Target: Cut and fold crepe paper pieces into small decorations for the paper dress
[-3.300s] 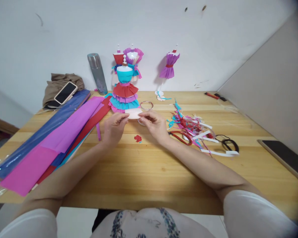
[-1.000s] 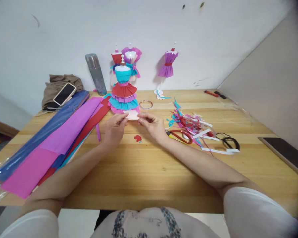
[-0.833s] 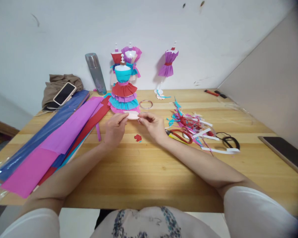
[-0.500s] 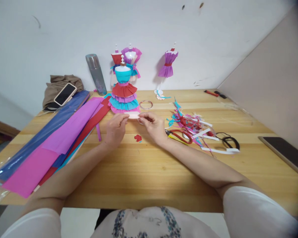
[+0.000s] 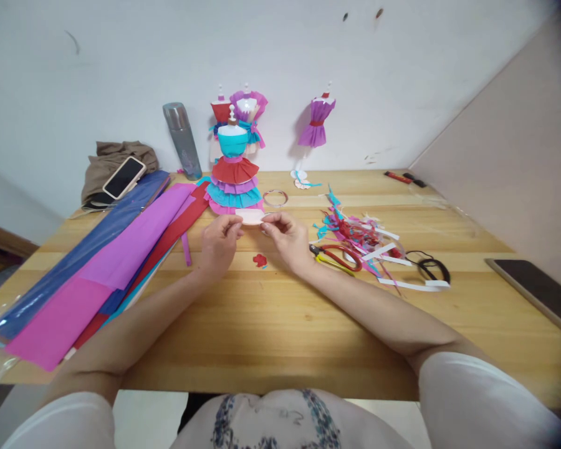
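Between my two hands, at the foot of a small dress form (image 5: 235,167), is a pale pink strip of crepe paper (image 5: 249,216). My left hand (image 5: 220,244) pinches its left end; my right hand (image 5: 287,240) pinches the right end with thumb and forefinger. The dress form wears a turquoise bodice and a tiered skirt of red, purple, turquoise and pink ruffles. The strip lies along the skirt's lower front; I cannot tell whether it touches the ruffles. A small red paper scrap (image 5: 260,260) lies on the table just in front of my hands.
Left are long crepe paper sheets (image 5: 135,249), a phone (image 5: 124,178) and a flask (image 5: 182,140). Behind stand more dressed forms, one purple (image 5: 317,123). Right are red-handled scissors (image 5: 341,257), paper scraps (image 5: 355,231), a black ring (image 5: 434,271) and a dark tablet (image 5: 537,290). A tape roll (image 5: 275,198) lies near the skirt.
More of the pale pink strip shows now, with its upper left corner standing above my left fingertips. My left fingers have shifted slightly lower on it; my right hand has barely moved.
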`<state>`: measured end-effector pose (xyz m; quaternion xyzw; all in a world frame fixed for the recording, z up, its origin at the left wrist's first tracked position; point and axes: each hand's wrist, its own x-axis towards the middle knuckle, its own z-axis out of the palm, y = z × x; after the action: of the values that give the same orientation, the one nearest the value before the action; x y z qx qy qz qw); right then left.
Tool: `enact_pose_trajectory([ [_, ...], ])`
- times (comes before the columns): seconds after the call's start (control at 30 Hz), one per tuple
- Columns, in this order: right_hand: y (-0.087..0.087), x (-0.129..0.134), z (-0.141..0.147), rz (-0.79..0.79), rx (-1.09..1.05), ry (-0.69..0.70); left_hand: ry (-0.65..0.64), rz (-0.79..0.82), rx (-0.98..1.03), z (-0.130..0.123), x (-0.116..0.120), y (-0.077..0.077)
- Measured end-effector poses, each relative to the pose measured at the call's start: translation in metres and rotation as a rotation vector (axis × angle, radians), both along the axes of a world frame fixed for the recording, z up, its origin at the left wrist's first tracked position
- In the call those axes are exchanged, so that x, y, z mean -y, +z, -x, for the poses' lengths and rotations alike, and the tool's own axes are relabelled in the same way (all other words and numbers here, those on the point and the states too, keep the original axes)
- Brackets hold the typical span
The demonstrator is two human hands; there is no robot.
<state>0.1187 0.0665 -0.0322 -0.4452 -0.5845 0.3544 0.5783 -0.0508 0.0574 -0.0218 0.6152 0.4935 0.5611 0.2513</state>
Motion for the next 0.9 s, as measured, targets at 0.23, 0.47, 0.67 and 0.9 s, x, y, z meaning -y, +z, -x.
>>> enact_pose_trajectory([
  [0.23, 0.007, 0.001, 0.001, 0.099, -0.15, 0.037, -0.051, 0.156, 0.282, -0.006, 0.001, 0.01],
  [0.47, 0.012, 0.002, 0.001, 0.184, -0.18, 0.009, -0.061, 0.182, 0.305, -0.007, 0.002, 0.014],
  [0.67, 0.012, 0.002, 0.001, 0.154, -0.165, 0.033, -0.099, 0.171, 0.27, -0.005, -0.001, 0.008],
  [0.9, 0.013, 0.001, 0.0, 0.149, -0.289, 0.085, -0.11, 0.089, 0.173, -0.002, -0.001, 0.005],
])
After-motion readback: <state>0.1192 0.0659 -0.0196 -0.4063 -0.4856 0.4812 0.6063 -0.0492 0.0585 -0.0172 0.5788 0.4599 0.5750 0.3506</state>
